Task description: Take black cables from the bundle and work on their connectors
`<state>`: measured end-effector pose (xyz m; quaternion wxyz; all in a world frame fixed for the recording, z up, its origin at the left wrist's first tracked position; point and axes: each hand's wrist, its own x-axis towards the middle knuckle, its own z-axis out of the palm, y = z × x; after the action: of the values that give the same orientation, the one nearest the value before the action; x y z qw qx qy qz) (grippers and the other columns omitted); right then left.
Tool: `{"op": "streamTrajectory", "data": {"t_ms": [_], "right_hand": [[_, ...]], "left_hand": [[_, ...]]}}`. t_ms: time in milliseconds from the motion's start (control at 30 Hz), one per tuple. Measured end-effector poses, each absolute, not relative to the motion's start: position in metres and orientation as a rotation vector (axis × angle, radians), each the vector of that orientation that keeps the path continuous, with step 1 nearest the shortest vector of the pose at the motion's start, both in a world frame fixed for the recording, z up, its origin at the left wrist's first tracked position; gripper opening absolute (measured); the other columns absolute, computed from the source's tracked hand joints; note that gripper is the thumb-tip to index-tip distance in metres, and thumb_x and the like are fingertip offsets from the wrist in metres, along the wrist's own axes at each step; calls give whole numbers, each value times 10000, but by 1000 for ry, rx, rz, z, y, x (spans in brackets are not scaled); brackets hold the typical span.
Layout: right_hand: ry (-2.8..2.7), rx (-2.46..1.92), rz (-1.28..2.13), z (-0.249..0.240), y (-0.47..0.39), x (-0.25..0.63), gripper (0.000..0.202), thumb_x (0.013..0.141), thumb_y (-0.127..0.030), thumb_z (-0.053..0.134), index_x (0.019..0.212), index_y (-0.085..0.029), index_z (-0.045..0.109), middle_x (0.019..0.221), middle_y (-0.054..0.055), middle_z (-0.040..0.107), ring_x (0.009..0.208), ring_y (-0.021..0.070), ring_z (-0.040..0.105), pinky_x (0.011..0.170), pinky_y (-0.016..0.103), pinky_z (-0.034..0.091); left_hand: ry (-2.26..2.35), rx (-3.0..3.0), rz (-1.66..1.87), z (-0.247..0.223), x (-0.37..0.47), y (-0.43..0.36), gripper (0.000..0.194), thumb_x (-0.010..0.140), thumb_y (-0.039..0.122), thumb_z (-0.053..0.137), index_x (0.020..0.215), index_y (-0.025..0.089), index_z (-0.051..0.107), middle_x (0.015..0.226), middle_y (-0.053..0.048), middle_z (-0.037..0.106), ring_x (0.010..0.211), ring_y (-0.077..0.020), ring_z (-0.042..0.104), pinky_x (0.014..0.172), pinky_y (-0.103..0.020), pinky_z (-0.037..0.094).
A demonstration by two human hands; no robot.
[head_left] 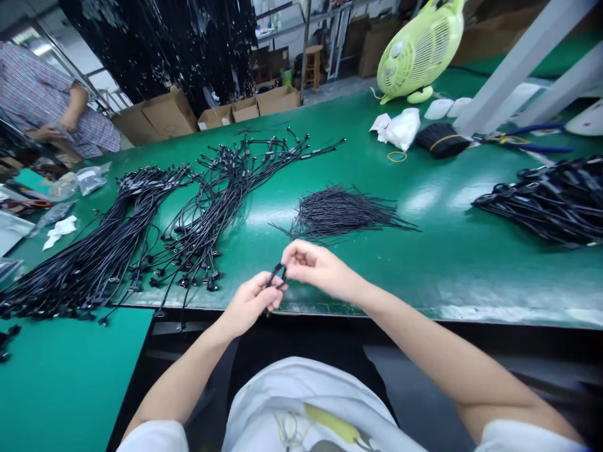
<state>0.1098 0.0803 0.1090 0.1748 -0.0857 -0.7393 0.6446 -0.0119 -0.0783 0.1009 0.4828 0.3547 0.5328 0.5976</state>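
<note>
A small folded black cable [277,272] is held just over the table's front edge. My left hand [252,301] is closed around it, thumb on top. My right hand [313,267] pinches at the upper end of the loop, its fingertips together; whether it also holds a thin tie there is too small to make out. Right behind my hands lies a pile of short thin black ties [343,212]. To the left are a loose bunch of black cables with connectors [230,194] and a thicker bunch of cables [108,245].
Bundled black cables [546,204] lie at the right on the green table [424,270]. Farther back are a green fan [419,53], a white plastic bag [402,127], a black bundle [440,139] and grey posts [518,63]. Another person [56,100] stands at far left.
</note>
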Motion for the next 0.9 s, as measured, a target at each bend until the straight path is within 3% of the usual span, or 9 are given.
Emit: {"op": "streamTrajectory", "data": {"t_ms": [100,200,300,400,500,567,633,767,900], "right_hand": [[-1738,-323,1969,84,78,101,431,791,-547,656,995,-176,573,888,31,607,864,140,569,758,249,445],[-1616,-461,2113,69,65,92,396,831,-561,610,824,-172,539,635,-35,497,582,88,477,569,209,389],[-1352,-588,2077,67,52,86,436,868,-564,560,698,-172,475,521,-80,311,452,52,282,457,188,264],[-1222,-578,2129,68,44,85,397,830,-535,634,740,-166,518,567,-69,368,490,53,339,487,182,323],[-1101,-491,2359,69,45,90,379,797,-499,691,754,-158,532,686,-31,479,625,72,469,615,195,425],[-935,-427,2509,71,48,93,379,772,-484,723,752,-155,535,726,-23,488,672,78,490,682,215,454],[-766,-420,2561,73,49,95,357,754,-456,746,789,-155,558,689,-42,436,610,59,437,642,201,441],[-768,-539,2305,70,39,93,337,788,-447,717,775,-144,570,583,-81,252,484,32,214,462,151,246],[-963,-579,2069,64,26,89,404,834,-519,646,706,-159,514,554,-81,226,464,43,179,436,178,182]], "left_hand": [[1092,548,1753,103,-10,-72,285,840,418,698,838,144,621,570,56,454,517,-78,410,618,-236,433],[982,341,1746,98,-4,-67,321,804,440,731,779,138,625,796,-45,639,771,-152,616,826,-314,502],[977,210,1665,87,4,-62,399,827,502,675,723,121,624,924,-115,679,968,-244,646,902,-373,508],[943,68,1840,85,4,-57,392,911,419,588,650,127,596,716,-42,620,775,-167,652,806,-296,541],[852,-39,1942,93,-3,-54,435,992,324,436,633,127,583,658,-14,573,636,-114,611,730,-260,552],[827,-73,1921,98,-7,-55,459,1011,296,374,660,114,607,697,-32,599,691,-125,643,775,-279,558],[828,-98,1876,98,-5,-56,463,1015,298,361,702,101,640,755,-59,638,801,-157,676,846,-308,550],[846,-54,1843,84,14,-60,452,998,378,407,773,100,683,842,-83,674,917,-184,673,929,-314,506],[893,45,1839,75,24,-63,468,956,460,472,702,112,654,784,-68,635,850,-168,643,833,-263,509]]}}
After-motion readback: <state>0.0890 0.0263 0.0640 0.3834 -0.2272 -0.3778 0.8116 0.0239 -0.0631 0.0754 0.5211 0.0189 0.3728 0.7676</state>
